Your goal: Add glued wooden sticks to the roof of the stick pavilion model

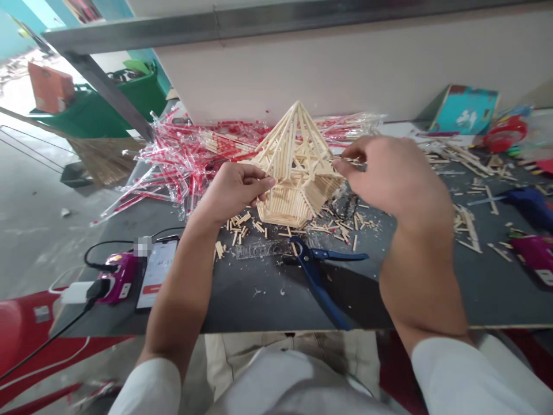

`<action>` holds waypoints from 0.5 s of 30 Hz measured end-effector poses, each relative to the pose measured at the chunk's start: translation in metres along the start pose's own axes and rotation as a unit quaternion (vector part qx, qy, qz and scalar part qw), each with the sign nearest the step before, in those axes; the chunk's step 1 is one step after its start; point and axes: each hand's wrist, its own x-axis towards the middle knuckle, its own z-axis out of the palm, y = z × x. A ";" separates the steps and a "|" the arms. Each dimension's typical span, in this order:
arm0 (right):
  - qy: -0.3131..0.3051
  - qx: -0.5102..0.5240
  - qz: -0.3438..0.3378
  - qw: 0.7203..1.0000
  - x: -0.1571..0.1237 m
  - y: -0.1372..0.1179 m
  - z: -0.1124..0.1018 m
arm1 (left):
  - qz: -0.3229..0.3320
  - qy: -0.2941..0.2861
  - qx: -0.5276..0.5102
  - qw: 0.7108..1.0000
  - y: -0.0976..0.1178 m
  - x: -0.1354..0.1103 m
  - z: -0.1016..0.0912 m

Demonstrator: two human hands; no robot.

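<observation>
Although blue-handled pliers [317, 271] lie nearest at six o'clock on the table [254, 305], the left hand [228, 193] clamps its grip on a stick-built pyramid-roofed model [294, 173] at twelve o'clock, and the right hand [393, 184] pinches a small stick fragment [356, 165] beside it. Behind, red-printed clear plastic wrappers [185, 161] heap up; at ten o'clock, a green bin [97, 112] holds an orange carton [50, 87].

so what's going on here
A person is handling a tall pointed model built from thin wooden sticks, on a dark worktop. Their left hand holds its side, while their right hand pinches a small stick piece beside it. Stick offcuts lie around, near blue-handled cutters, with a heap of red-printed clear plastic wrappers behind.
</observation>
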 end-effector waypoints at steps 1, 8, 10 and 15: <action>0.039 0.012 -0.006 0.999 -0.004 -0.005 -0.005 | 0.002 -0.001 0.001 1.000 0.000 0.000 0.000; 0.064 0.132 -0.151 0.978 -0.015 -0.051 -0.017 | 0.011 -0.011 0.009 1.000 0.003 -0.002 -0.001; 0.048 0.115 -0.181 0.976 -0.010 -0.065 -0.014 | 0.010 -0.016 0.007 1.000 0.003 -0.002 -0.001; 0.042 0.082 -0.259 0.962 0.012 -0.081 -0.004 | 0.029 0.024 0.038 0.999 0.001 -0.001 0.002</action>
